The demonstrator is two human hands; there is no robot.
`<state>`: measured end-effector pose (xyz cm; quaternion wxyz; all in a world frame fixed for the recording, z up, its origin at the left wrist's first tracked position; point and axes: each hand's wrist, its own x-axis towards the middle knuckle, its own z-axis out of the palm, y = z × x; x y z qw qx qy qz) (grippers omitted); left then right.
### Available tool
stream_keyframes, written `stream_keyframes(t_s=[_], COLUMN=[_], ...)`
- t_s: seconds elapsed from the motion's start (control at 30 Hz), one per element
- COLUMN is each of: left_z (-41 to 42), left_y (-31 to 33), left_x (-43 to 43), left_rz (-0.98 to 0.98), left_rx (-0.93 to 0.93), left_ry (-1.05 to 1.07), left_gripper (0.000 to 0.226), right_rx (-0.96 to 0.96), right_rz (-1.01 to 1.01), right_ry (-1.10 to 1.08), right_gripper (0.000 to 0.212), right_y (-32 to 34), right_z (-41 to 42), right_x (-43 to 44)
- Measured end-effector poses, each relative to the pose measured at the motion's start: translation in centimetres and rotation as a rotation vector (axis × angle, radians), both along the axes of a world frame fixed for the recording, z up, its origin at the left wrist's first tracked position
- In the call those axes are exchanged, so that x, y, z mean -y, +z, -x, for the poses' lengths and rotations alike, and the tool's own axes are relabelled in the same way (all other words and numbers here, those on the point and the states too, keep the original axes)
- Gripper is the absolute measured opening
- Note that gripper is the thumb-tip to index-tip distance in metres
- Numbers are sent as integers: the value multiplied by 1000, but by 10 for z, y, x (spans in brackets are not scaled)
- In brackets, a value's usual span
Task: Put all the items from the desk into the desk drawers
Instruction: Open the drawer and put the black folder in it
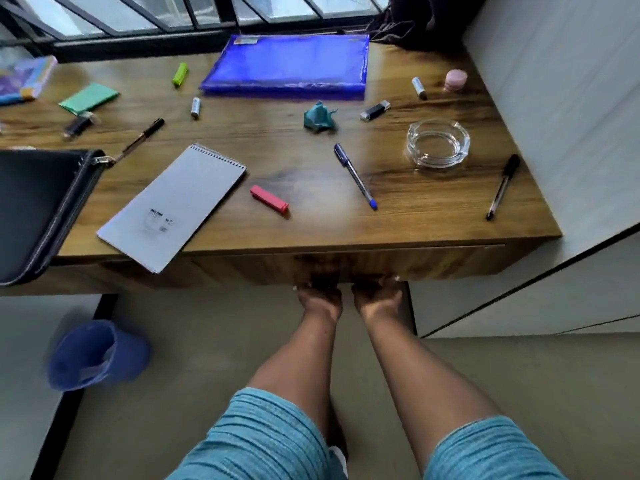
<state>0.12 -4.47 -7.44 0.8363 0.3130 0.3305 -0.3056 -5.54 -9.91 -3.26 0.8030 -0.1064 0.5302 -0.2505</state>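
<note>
Both my hands reach under the front of the wooden desk (311, 233). My left hand (320, 299) and my right hand (377, 297) curl their fingers under the lower edge of the drawer front (433, 259), side by side. The fingertips are hidden beneath the wood. The drawer looks closed. On the desktop lie a grey spiral notepad (173, 206) overhanging the front edge, a red lighter (269, 199), a blue pen (355, 174), a black pen (503, 185), a glass ashtray (438, 143) and a blue plastic folder (287, 65).
Also on the desk: a black zip case (38, 209) at left, a teal crumpled scrap (318, 116), a green lighter (180, 74), batteries (196, 107), USB sticks (374, 110), a pink round tin (455, 79). A blue bin (93, 355) stands on the floor at left. White cabinets (554, 98) flank the right.
</note>
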Motion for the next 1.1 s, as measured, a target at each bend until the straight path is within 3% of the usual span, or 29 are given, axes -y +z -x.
stream_keyframes(t_s=[0.03,0.07,0.13,0.17,0.2,0.27,0.33,0.37,0.43,0.5,0.57,0.6,0.7,0.77,0.83,0.93,1.1], left_z=[4,10,30,40,50,65,79,84,92,95,95,94,91,93,98,114,157], left_y=[0,-1,0,1,5,20,48,60,79,82,86,90,101,116,128,131,133], left_x=[-4,-7,-17,-21,-25,-30,-36,-43,-55,-67,-82,-89,-106,-112,-114,-122,-150], left_rz=[-9,-42,-109,-121,-122,-185,-394,-608,-1088,-1458,-1672,-1734,-1728,-1708,-1687,-1689,-1706], left_rx=[29,23,-4,-24,-43,-54,-65,-24,337,872,1206,1274,1323,1331,1292,1226,1184], left_ry=[-16,11,1,11,33,142,265,296,286,195,-73,-245,-767,-909,-980,-990,-998], left_gripper=[56,58,63,64,63,59,55,58,69,63,51,45,36,38,39,41,37], right_rx=[-36,34,56,-34,-7,-67,-138,-342,-666,-799,-835,-871,-916,-840,-852,-890,-946], right_rz=[43,-41,-87,-18,-24,25,14,77,266,677,1056,1202,1704,1882,1902,1898,1774], right_ry=[2,-68,-58,3,-29,13,41,64,82,212,307,339,659,1028,1201,1229,1262], right_gripper=[47,42,49,55,55,43,37,38,49,66,76,75,62,54,48,35,32], right_y=[-1,-3,-12,-18,-15,-7,0,8,33,49,54,53,53,52,54,73,103], right_z=[2,7,23,31,40,56,74,82,96,102,106,106,109,106,106,115,147], right_x=[-2,-5,-13,-17,-25,-38,-47,-54,-66,-75,-88,-93,-102,-105,-104,-110,-134])
